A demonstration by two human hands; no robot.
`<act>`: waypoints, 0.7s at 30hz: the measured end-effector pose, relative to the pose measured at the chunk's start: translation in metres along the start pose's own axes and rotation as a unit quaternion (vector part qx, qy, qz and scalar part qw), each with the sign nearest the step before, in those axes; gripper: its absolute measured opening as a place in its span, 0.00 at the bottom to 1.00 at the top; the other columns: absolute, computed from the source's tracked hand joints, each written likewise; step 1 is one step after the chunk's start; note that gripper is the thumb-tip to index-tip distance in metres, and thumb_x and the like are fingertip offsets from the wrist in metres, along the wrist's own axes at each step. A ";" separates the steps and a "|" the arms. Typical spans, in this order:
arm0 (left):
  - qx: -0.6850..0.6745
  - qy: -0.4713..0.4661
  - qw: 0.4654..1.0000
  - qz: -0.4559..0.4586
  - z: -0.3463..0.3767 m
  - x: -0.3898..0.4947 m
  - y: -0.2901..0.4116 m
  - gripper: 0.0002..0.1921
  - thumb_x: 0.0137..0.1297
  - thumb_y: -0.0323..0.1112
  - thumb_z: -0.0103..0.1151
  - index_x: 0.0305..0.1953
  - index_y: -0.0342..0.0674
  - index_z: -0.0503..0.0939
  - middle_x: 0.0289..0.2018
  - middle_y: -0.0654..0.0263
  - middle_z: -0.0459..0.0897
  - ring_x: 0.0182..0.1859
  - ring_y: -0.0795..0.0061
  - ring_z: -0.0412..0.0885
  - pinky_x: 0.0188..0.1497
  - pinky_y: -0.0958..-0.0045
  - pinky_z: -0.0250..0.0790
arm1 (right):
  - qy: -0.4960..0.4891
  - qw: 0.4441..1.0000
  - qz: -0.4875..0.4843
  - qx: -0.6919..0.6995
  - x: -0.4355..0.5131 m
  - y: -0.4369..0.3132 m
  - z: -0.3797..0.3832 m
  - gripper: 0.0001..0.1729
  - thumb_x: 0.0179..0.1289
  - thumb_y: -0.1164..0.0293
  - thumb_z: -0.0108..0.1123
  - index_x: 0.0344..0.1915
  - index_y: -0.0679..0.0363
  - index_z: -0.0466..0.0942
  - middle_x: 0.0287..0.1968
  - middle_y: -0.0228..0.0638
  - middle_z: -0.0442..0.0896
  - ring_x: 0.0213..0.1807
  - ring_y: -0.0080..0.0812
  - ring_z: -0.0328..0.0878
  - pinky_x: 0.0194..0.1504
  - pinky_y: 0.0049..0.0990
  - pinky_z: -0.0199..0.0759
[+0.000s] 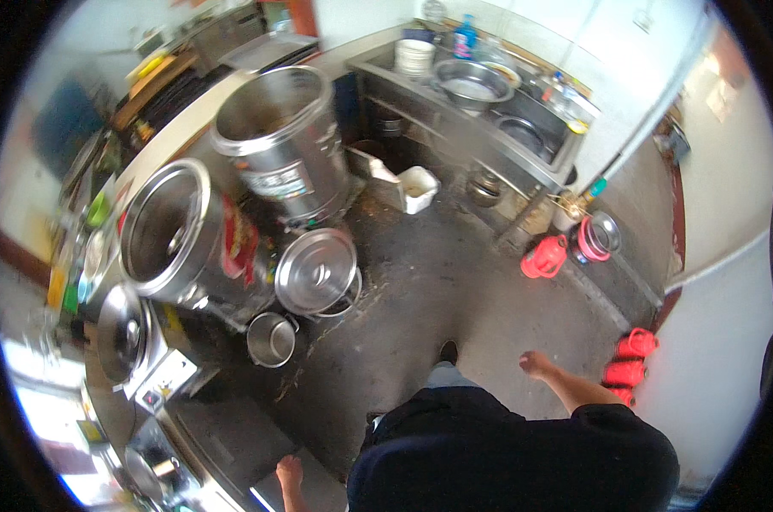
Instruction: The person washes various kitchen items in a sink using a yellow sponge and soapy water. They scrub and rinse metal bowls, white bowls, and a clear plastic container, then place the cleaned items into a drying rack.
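My right hand (537, 365) hangs over the concrete floor (482, 326) with its fingers curled and nothing visible in it. My left hand (289, 471) is at the bottom, beside a dark counter or cabinet (232, 435); its fingers look curled and hold nothing I can see. Ahead to the left stand two large stainless steel cooking barrels (290, 173) (175, 230), both uncovered. A round metal lid (316, 272) leans near their base, and a small steel pot (272, 340) is beside it.
A steel sink (450, 121) holds a metal basin (473, 83) and stacked white bowls (415, 57). A white bin (418, 190) stands before it. Red thermos flasks (544, 256) (636, 344) stand on the right. A lidded wok (124, 333) sits at the left.
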State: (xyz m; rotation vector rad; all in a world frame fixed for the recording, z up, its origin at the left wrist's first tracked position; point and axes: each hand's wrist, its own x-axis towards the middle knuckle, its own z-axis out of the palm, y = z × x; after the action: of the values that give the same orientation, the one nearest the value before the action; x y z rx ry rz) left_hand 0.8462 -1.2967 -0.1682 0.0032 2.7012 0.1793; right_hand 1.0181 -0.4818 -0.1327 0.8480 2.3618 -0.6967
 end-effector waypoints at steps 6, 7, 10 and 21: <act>-0.022 -0.019 0.972 0.231 -0.060 0.152 0.240 0.15 0.67 0.42 0.53 0.41 0.35 0.81 0.42 0.48 0.85 0.47 0.45 0.82 0.49 0.53 0.77 | 0.157 0.956 0.014 0.246 0.034 -0.050 -0.183 0.23 0.66 0.56 0.62 0.27 0.67 0.79 0.17 0.34 0.67 0.25 0.21 0.61 0.25 0.37 0.63; -0.055 -0.021 0.964 0.260 -0.076 0.165 0.306 0.16 0.68 0.42 0.53 0.44 0.35 0.82 0.44 0.49 0.85 0.49 0.46 0.82 0.50 0.54 0.77 | 0.212 0.919 -0.032 0.330 0.048 -0.035 -0.206 0.22 0.66 0.55 0.65 0.32 0.66 0.82 0.20 0.29 0.74 0.26 0.21 0.66 0.26 0.34 0.65; -0.089 -0.076 0.956 0.271 -0.118 0.187 0.419 0.18 0.69 0.43 0.53 0.52 0.36 0.81 0.49 0.50 0.85 0.51 0.50 0.83 0.53 0.56 0.77 | 0.191 0.888 -0.166 0.384 0.014 -0.112 -0.361 0.18 0.70 0.57 0.61 0.43 0.62 0.85 0.34 0.27 0.85 0.35 0.19 0.75 0.35 0.25 0.70; 0.005 -0.261 0.898 0.355 -0.101 0.378 0.575 0.21 0.70 0.42 0.58 0.58 0.36 0.78 0.50 0.54 0.86 0.48 0.60 0.86 0.54 0.63 0.76 | -0.056 0.500 -0.716 0.484 -0.009 -0.226 -0.588 0.06 0.62 0.73 0.70 0.36 0.63 0.85 0.56 0.43 0.83 0.53 0.32 0.81 0.49 0.29 0.76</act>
State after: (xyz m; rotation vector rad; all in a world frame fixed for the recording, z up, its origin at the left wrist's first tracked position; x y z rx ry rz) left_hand 0.4461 -0.7284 -0.1629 0.9127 2.0464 0.3248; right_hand 0.6915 -0.2744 0.3642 -1.2408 1.8268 -2.6549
